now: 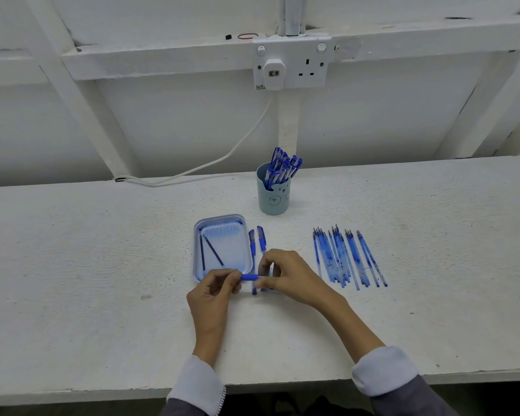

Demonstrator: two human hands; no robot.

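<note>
Left hand (213,291) and right hand (285,277) each pinch an end of the blue pen (249,277); best pull straight apart, level, without bending.

One tray (197,235) held two refills (213,250). Two pens (261,238) lay beside it, and a third pen (249,277) was held by one left hand (212,291) and one right hand (288,276). There was one cup (272,199). The cup pens (282,165) and loose refills (342,259) overlapped too much to count surely: perhaps a dozen and fifteen.
</note>
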